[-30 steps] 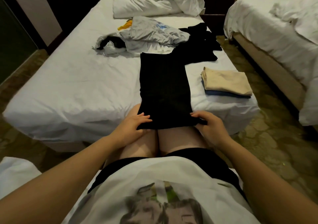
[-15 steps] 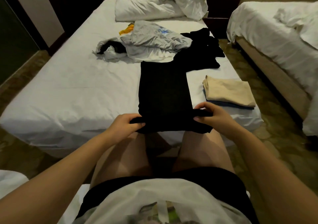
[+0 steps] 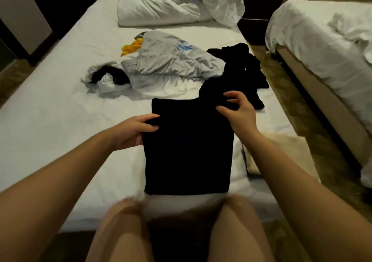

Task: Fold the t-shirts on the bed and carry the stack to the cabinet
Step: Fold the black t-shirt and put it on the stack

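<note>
A black t-shirt [image 3: 189, 151] lies folded into a rectangle on the white bed [image 3: 60, 120] in front of me. My left hand [image 3: 132, 128] pinches the top layer at its left edge, thumb on top. Over the shirt's far right corner, my right hand [image 3: 239, 112] hovers with fingers spread and loosely bent, gripping nothing. A folded beige t-shirt [image 3: 287, 149] lies on a darker folded one at the bed's right edge, partly hidden by my right forearm. Unfolded clothes lie beyond: a grey shirt [image 3: 165, 60], a yellow piece [image 3: 132, 47] and a black garment [image 3: 241, 68].
A crumpled white duvet [image 3: 177, 1] fills the head of the bed. A second bed [image 3: 322, 40] stands to the right across a narrow strip of patterned floor [image 3: 302, 120]. My bare knees [image 3: 124, 231] are at the bed's near edge.
Both hands lifted the shirt's near hem and carried it away from me, folding the shirt in half. My right hand has let go and spread its fingers.
</note>
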The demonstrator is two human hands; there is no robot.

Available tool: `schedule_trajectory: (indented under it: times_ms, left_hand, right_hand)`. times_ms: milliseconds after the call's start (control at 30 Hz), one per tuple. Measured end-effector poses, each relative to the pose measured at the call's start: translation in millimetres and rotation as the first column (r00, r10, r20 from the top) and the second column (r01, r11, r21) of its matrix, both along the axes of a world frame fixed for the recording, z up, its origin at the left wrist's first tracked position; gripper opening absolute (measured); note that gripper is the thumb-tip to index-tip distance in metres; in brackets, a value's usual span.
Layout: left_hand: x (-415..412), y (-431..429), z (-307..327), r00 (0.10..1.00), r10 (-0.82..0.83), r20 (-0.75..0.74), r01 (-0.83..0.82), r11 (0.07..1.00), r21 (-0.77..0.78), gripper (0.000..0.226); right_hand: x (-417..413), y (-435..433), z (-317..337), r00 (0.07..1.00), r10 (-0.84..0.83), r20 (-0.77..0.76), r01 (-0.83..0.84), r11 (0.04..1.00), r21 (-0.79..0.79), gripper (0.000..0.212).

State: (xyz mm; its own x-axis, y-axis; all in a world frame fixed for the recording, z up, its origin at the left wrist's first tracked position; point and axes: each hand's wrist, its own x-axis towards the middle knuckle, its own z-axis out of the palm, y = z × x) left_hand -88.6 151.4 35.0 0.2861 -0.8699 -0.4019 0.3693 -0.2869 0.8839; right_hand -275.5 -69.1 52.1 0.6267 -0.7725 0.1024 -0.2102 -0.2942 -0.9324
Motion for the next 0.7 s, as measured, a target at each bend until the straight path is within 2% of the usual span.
schedule_trajectory:
  times_ms: [67,100,167,200,267,333,400,433,500,567,633,700]
  left_hand:
    - [39,-29,-9,0.999,0.013,-0.036,-0.012,0.999,0.045,0.053]
    - [53,-40,-18,0.997,0.052,-0.053,-0.047,0.995,0.089,0.048]
    - [73,-51,-53,0.976,0.198,-0.092,-0.179,0.966,0.187,0.013]
    - [75,-51,-76,0.959,0.256,-0.123,-0.224,0.948,0.226,0.015]
    - [67,-46,-112,0.924,0.349,-0.158,-0.306,0.920,0.244,0.022]
    - [58,-46,-125,0.889,0.434,-0.147,-0.394,0.887,0.240,0.012]
    - [59,-53,-128,0.895,0.421,-0.146,-0.386,0.896,0.219,0.027]
    - [60,-57,-128,0.907,0.408,-0.105,-0.381,0.900,0.212,0.029]
    - [64,-67,-122,0.903,0.429,0.028,-0.425,0.879,0.218,0.015]
    - [73,-76,-119,0.868,0.479,0.131,-0.496,0.848,0.188,0.016]
    - [82,-88,-114,0.842,0.522,0.140,-0.537,0.835,0.119,0.017]
    - [88,-98,-112,0.828,0.553,0.094,-0.561,0.822,0.100,0.018]
  right_hand:
    - [45,-31,-9,0.999,-0.004,-0.047,0.009,0.995,0.102,0.049]
    - [63,-43,-21,0.996,-0.007,-0.093,0.023,0.985,0.169,0.060]
    - [81,-55,-63,0.976,-0.015,-0.216,0.079,0.953,0.293,0.075]
    - [81,-53,-88,0.963,-0.013,-0.271,0.111,0.930,0.349,0.077]
    - [71,-42,-133,0.939,-0.012,-0.344,0.156,0.905,0.395,0.067]
    - [67,-36,-153,0.934,-0.075,-0.350,0.194,0.928,0.319,0.054]
    - [76,-40,-158,0.920,-0.161,-0.359,0.250,0.943,0.219,0.048]
    - [82,-41,-157,0.915,-0.190,-0.355,0.269,0.945,0.187,0.048]
    - [93,-46,-156,0.923,-0.207,-0.323,0.263,0.955,0.140,0.043]
    - [102,-54,-151,0.935,-0.227,-0.271,0.256,0.964,0.076,0.034]
    - [112,-67,-143,0.945,-0.255,-0.204,0.268,0.963,0.037,0.030]
    - [121,-78,-135,0.946,-0.261,-0.190,0.273,0.961,0.038,0.035]
